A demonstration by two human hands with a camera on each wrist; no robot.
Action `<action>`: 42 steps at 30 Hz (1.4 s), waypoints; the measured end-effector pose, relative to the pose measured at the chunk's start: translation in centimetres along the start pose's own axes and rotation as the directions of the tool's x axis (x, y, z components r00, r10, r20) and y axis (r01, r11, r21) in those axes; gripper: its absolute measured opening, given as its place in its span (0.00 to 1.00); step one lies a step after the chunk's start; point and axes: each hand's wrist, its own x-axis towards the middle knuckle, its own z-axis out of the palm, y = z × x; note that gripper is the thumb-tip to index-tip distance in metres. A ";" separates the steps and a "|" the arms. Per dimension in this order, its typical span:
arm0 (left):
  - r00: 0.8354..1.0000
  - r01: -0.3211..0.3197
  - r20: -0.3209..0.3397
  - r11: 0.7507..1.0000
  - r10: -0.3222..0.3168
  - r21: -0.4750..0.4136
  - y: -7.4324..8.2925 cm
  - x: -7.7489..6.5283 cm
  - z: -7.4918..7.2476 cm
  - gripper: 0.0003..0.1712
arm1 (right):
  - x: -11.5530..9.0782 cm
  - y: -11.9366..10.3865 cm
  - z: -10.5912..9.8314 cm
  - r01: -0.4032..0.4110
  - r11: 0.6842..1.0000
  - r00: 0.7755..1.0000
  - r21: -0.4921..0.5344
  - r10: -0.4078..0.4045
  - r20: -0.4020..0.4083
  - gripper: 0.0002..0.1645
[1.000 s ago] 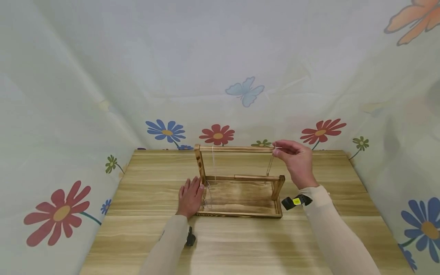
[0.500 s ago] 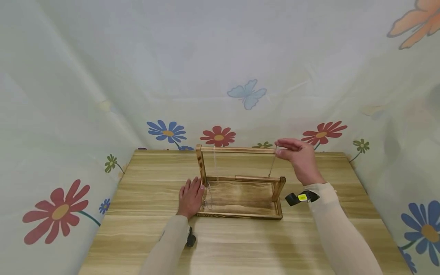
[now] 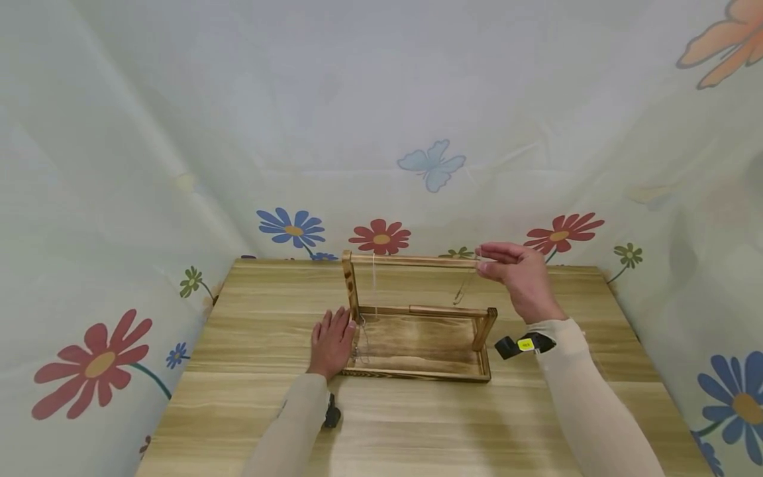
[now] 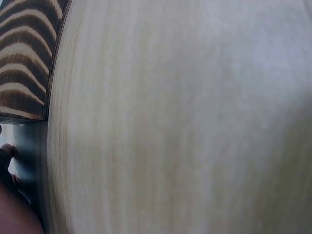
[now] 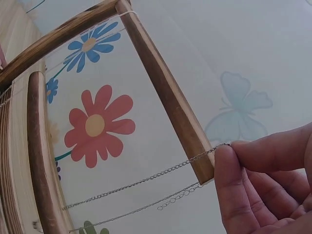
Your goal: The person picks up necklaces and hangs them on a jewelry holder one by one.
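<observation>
A wooden jewellery stand [image 3: 444, 261] has a raised top bar, a lower bar [image 3: 447, 310] and a shallow tray base [image 3: 417, 378]. My right hand [image 3: 518, 275] pinches a thin chain necklace [image 5: 129, 184] between thumb and fingertip, at the top bar's free end. In the right wrist view one strand crosses in front of that bar; another strand, with a short tail of larger links, hangs below its tip. My left hand [image 3: 331, 343] rests against the stand's left side, fingers extended. Only a little of the left hand [image 4: 14, 200] shows in the left wrist view.
A pale thin strand [image 3: 375, 285] hangs from the top bar's left part. Silver chain [image 3: 361, 341] lies at the tray's left end. The stand sits on a wood-grain table [image 3: 268, 291], with a flowered cloth backdrop [image 3: 334, 119] behind and at both sides.
The necklace's lower end has swung left of the lower bar's right part and hangs as a loop. My right hand has shifted slightly right; my left hand stays in place.
</observation>
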 end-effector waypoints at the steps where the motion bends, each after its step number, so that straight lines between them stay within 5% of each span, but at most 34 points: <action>1: 1.000 0.001 -0.001 1.000 -0.001 -0.001 0.0 0.0 0.0 0.34 | 0.0 0.0 0.1 -0.003 1.000 1.000 0.000 0.003 0.001 0.25; 18: 1.000 0.012 0.002 1.000 -0.012 -0.012 -0.3 0.1 0.3 0.35 | -0.2 0.1 2.4 -0.016 0.999 1.000 0.036 0.016 0.019 0.28; 42: 1.000 0.008 0.007 1.000 -0.008 0.000 0.0 -0.1 0.0 0.35 | 0.1 0.5 7.4 0.079 0.988 0.994 0.129 -0.088 0.062 0.20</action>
